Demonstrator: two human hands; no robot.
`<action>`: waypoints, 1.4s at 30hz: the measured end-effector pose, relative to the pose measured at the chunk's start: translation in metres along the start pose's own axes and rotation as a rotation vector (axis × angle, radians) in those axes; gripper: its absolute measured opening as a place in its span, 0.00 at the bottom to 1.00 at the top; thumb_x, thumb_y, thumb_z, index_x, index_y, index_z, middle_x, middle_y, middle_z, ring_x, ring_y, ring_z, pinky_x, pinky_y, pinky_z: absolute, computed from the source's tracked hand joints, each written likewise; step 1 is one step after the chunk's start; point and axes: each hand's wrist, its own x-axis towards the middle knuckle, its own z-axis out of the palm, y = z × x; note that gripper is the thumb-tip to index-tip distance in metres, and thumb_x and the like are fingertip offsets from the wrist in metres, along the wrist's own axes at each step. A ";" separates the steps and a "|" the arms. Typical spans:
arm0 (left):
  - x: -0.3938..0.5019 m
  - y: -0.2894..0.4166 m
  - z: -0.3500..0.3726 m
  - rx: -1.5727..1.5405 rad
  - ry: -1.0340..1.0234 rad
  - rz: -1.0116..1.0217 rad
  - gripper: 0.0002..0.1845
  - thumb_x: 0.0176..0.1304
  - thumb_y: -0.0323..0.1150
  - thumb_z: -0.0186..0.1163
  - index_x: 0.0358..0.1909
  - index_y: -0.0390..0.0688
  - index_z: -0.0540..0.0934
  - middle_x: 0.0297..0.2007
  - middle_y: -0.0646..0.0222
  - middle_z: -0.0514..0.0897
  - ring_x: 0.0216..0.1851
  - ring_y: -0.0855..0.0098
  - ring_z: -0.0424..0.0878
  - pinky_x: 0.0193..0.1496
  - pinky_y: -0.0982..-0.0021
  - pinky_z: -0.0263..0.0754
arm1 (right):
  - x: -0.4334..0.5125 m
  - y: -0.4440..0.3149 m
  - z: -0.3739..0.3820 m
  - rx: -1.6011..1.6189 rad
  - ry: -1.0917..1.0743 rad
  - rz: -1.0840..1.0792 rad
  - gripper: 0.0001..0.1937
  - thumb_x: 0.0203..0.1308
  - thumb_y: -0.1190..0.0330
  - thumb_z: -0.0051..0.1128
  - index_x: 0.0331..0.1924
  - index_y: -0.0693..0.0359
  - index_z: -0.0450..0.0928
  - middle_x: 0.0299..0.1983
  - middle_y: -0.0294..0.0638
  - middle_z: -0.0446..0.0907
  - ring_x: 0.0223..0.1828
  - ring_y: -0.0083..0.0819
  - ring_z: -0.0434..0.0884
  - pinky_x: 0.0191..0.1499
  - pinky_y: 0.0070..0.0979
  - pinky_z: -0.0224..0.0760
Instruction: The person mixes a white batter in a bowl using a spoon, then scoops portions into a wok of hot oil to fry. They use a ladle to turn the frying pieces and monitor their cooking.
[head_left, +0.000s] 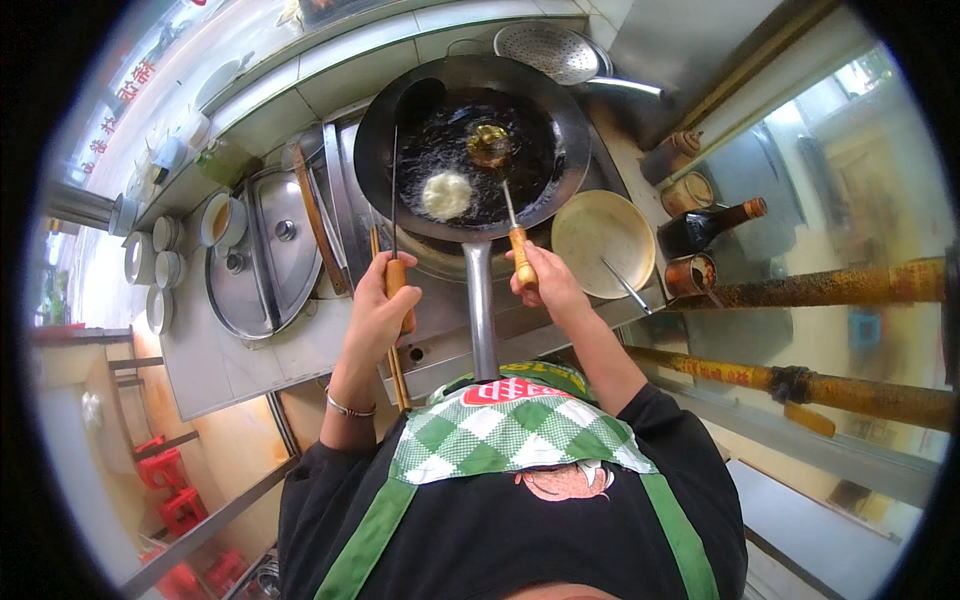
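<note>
A wok (471, 231) of dark bubbling oil stands before me, its metal handle toward my apron. My left hand (381, 294) grips the wooden handle of a long ladle (395, 187); the ladle's dark bowl rests by the wok's far left wall. In my right hand (551, 279) is the turned wooden handle of a metal-shafted tool (511, 204). Its tip reaches into the oil beside a yellowish glossy thing (489, 144), and whether that is food or the tool's head is unclear. A pale, puffy round piece of food (446, 196) floats at the near left.
Right of the wok sits a cream basin (592, 244) with a metal utensil across its rim. Beyond are a dark bottle (709, 225) and open tins (688, 276). A perforated skimmer (551, 52) lies behind. Lidded pots (262, 251), stacked bowls (142, 259) and long chopsticks (397, 375) are leftward.
</note>
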 end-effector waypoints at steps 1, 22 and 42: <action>-0.004 0.001 0.001 0.015 -0.009 0.034 0.17 0.52 0.25 0.54 0.46 0.40 0.69 0.19 0.76 0.68 0.14 0.82 0.68 0.13 0.79 0.58 | -0.006 -0.002 -0.010 -0.307 0.149 -0.162 0.21 0.66 0.54 0.45 0.49 0.65 0.69 0.24 0.44 0.76 0.21 0.29 0.72 0.24 0.25 0.64; 0.008 -0.011 0.019 -0.612 0.031 0.111 0.10 0.63 0.30 0.48 0.43 0.36 0.69 0.16 0.70 0.68 0.07 0.82 0.57 0.05 0.82 0.46 | -0.050 -0.007 -0.161 -0.980 0.430 -0.770 0.10 0.60 0.71 0.54 0.41 0.69 0.78 0.29 0.51 0.78 0.28 0.42 0.79 0.32 0.30 0.70; -0.062 0.022 0.073 -0.716 -0.223 0.094 0.15 0.63 0.29 0.46 0.49 0.33 0.62 0.13 0.69 0.67 0.04 0.80 0.57 0.04 0.83 0.51 | -0.065 0.026 -0.218 -0.286 0.530 -0.494 0.13 0.67 0.66 0.48 0.42 0.69 0.80 0.21 0.31 0.70 0.21 0.15 0.67 0.24 0.15 0.60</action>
